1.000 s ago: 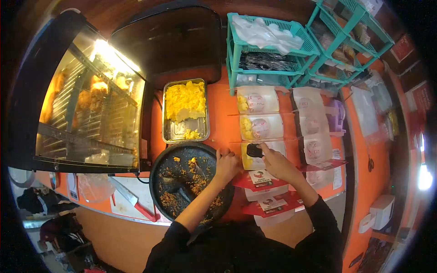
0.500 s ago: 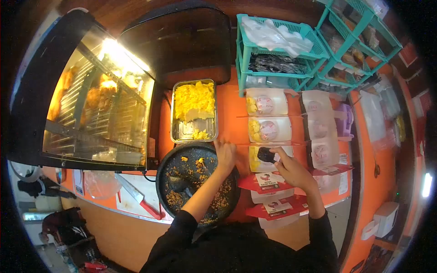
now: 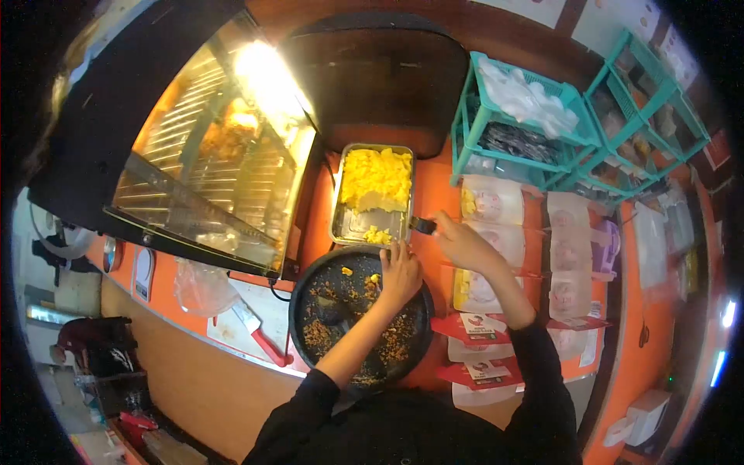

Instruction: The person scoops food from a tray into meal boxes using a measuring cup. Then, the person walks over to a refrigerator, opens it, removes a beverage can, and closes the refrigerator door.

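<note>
A shallow metal tray (image 3: 335,225) holds yellow scrambled egg (image 3: 377,177), heaped toward its far end with a few bits near the front. At the tray's near right corner is my left hand (image 3: 401,273), fingers curled at the rim, its wrist above a black stone mortar (image 3: 298,310). My right hand (image 3: 459,242) grips a small black scoop (image 3: 422,225) beside the tray's right edge; what the scoop carries cannot be made out. Brown crumbs, bits of egg and a dark pestle (image 3: 332,311) lie in the mortar. Open paper boxes (image 3: 508,242) with wrapped rice and egg stand to the right.
A lit glass warmer (image 3: 217,155) with fried food stands left. A knife (image 3: 260,333) with a red handle lies on a white board. Teal racks (image 3: 535,116) with plastic bags are at the back right. More open boxes (image 3: 570,256) line the right side.
My right hand has moved left with the black scoop, from over the nearest egg box to the tray's right edge. My left hand stays at the tray corner. The whole view has shifted and tilted.
</note>
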`<state>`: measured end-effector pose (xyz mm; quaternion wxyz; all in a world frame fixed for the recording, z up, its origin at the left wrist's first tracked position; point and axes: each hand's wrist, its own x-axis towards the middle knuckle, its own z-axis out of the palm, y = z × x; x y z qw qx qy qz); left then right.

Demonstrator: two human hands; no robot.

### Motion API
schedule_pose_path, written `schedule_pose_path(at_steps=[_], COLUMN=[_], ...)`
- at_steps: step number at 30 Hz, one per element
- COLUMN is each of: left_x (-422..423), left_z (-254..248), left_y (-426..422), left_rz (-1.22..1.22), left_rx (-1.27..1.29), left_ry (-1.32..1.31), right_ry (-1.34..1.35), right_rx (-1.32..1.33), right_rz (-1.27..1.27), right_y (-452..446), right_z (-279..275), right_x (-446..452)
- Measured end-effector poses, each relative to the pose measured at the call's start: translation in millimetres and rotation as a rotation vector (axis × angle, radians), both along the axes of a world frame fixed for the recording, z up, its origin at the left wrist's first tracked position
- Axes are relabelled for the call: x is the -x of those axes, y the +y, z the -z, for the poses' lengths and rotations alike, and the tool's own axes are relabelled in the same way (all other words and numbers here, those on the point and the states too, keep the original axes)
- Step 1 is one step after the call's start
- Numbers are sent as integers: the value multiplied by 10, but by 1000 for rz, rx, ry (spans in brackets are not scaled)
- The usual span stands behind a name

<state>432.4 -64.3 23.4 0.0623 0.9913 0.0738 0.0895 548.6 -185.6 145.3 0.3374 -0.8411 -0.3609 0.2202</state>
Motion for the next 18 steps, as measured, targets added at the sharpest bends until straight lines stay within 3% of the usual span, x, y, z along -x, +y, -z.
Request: schedule_pose_path(at_steps=[2, 6, 8, 9, 13, 16, 18], left_x=[77, 301, 417, 481, 726, 858, 923], left_z=[-28, -104, -129, -166, -257, -320, -398], left_y=[31, 164, 214, 231, 271, 296, 300], left_rz=[31, 120, 114, 101, 30, -10, -36], left_rx=[72, 207, 200, 226, 292, 356, 391], left_ry=[-144, -38, -59, -73, -121, -111, -113], right_ry=[-8, -212, -497, -694, -557, -626, -625], right_rx=[113, 180, 120, 100, 267, 347, 335], right_rz=[61, 165, 180, 244, 198, 189, 179], right_y=[549, 1186, 1313, 1409, 1392, 1430, 1407], right_z=[493, 939, 1365, 1854, 1494, 1736, 1614], right_x=[-215, -218, -237, -320, -57, -78, -1])
